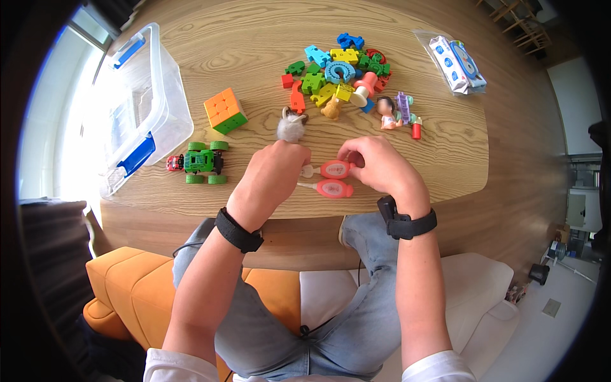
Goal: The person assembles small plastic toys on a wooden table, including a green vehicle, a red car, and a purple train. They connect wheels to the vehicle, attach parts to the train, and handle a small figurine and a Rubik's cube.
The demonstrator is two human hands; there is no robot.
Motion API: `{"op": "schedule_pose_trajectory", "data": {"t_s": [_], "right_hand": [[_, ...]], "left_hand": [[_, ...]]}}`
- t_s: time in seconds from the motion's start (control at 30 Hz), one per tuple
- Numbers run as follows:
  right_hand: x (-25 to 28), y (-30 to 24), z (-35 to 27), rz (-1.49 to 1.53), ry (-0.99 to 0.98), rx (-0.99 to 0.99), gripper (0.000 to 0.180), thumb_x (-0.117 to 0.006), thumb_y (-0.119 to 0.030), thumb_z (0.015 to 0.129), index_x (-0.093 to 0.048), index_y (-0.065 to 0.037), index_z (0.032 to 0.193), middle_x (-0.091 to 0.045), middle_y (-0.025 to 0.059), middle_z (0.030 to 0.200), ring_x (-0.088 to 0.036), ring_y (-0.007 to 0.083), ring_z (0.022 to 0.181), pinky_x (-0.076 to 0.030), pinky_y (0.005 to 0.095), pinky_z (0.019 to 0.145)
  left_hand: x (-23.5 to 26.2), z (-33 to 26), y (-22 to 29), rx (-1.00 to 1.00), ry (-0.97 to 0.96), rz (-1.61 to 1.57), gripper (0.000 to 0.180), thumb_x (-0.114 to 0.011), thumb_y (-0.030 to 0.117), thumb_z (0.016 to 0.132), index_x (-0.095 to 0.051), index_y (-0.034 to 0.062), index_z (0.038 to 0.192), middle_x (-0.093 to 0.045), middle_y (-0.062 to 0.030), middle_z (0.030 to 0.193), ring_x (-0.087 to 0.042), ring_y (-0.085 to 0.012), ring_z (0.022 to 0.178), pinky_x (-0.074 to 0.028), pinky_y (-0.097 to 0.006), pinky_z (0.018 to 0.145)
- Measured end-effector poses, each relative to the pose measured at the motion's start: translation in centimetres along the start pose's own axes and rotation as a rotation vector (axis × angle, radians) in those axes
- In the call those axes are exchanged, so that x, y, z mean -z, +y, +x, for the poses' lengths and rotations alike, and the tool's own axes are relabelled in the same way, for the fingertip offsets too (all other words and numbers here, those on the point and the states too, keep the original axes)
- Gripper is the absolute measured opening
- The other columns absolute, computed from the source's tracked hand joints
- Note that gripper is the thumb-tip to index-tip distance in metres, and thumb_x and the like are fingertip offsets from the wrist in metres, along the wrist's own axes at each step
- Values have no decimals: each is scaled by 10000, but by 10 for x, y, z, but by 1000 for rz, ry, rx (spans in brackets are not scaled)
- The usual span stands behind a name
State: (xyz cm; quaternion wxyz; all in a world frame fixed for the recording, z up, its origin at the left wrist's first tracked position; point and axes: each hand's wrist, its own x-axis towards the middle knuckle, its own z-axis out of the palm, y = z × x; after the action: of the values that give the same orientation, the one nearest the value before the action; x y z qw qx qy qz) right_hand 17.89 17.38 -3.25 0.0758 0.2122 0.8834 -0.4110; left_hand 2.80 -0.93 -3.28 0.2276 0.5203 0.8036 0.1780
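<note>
Left hand [270, 178] and right hand [382, 165], apart, at two pink utensils [334, 169] on the counter [458, 153].
The right hand pinches the handle end of the upper utensil [334, 169]; the left is at its other end, fingertips hidden, so its grip cannot be told. The lower utensil [337, 189] lies just beside. Each handle bears a pale oval label [333, 188] too small to read; the packet [452, 63] at far right shows blue printing on white.

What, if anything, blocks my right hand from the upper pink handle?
Nothing visible: your right hand is at the right end of the upper pink handle. The lower handle lies alongside, nearer you, not between.
</note>
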Motion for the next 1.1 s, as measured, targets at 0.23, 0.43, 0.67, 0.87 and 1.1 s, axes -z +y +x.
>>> {"op": "schedule_pose_trajectory", "data": {"t_s": [0.23, 0.43, 0.67, 0.87, 1.1], "right_hand": [[0, -1, -1, -15, -25, -1, 228, -784, -16, 846, -750, -5, 1071, -755, 163, 862, -740, 271, 799, -588, 388, 749], [-1, -2, -1, -30, -14, -14, 248, -788, -28, 849, -746, -6, 1092, -749, 152, 874, -729, 263, 807, -589, 388, 756], [-1, -2, -3, -51, 54, -10, 251, -779, -52, 878, -734, 3, 1119, -734, 133, 862, -712, 245, 800, -589, 383, 767], [13, 2, -4, 31, 250, -75, 172, -781, -73, 906, -716, -4, 1050, -673, 64, 784, -632, 162, 699, -526, 334, 671], [25, 39, -3, -256, 787, -110, 235, -826, -105, 876, -688, -21, 1047, -612, 85, 850, -615, 208, 761, -528, 361, 681]], "left_hand": [[2, 0, 0, 17, -14, -24, 168, -653, 2, 891, -754, 33, 1022, -736, -182, 879, -717, -388, 879, -565, -458, 771], [2, 0, -1, 7, -6, -2, 179, -647, 5, 896, -751, 35, 1039, -738, -178, 878, -719, -386, 879, -565, -466, 771], [6, 1, 2, 31, -10, -1, 193, -626, 22, 918, -751, 41, 1063, -730, -208, 896, -706, -412, 887, -552, -495, 773], [7, 3, -1, 15, 37, -4, 181, -618, 43, 944, -751, 36, 1067, -734, -227, 931, -700, -430, 895, -550, -518, 797], [5, 5, 1, -30, 110, -14, 169, -611, 39, 957, -750, 27, 1053, -742, -213, 952, -704, -423, 908, -560, -508, 810]]}}
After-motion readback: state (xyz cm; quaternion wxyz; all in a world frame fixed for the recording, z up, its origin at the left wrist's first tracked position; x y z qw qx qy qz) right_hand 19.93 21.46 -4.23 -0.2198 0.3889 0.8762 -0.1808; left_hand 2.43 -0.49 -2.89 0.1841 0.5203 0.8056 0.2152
